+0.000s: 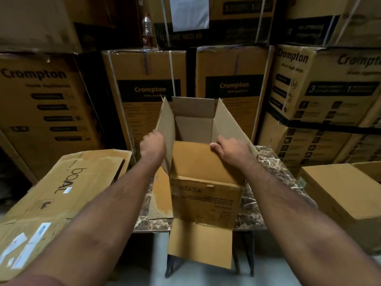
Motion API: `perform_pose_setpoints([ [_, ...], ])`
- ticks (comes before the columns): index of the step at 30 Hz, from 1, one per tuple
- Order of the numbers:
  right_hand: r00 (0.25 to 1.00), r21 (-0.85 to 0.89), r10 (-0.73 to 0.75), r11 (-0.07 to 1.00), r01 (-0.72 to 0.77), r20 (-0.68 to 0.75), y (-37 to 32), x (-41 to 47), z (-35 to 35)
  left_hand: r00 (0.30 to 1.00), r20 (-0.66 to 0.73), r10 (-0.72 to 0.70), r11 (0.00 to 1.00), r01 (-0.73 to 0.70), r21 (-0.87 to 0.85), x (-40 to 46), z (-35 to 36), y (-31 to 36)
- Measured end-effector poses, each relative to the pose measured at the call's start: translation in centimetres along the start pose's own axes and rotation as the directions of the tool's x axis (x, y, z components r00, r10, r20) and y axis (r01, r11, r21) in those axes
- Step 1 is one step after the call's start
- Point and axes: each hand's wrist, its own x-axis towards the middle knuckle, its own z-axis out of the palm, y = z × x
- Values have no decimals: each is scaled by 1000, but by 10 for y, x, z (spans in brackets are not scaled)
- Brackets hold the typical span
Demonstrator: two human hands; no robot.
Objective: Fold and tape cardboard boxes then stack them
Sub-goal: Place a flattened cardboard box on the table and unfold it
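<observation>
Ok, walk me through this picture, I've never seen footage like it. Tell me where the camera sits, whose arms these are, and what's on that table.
The camera is worn on a person's head, looking forward and down, so the two bare arms are the wearer's own. On the marble-patterned table stands an open cardboard box, flaps up. The left hand is at its left flap; the right hand holds the right flap. A flattened boAt carton lies left. Stacked Crompton cartons fill the background.
</observation>
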Motion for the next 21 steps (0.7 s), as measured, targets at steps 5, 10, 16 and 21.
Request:
perform_pose_setpoints([
  [5,983,-81,-176,982,171,-54,-5,7,15,964,-37,262,809,-198,554,-23,18,20],
  [10,983,-125,-177,975,181,46,1,18,30,912,-17,409,777,-339,531,-19,21,45],
  [16,997,-194,-35,980,48,69,-16,21,49,924,117,364,924,-375,79,-22,52,54],
  [21,993,-203,15,979,8,115,0,8,84,924,240,297,942,-325,86,-35,73,51],
])
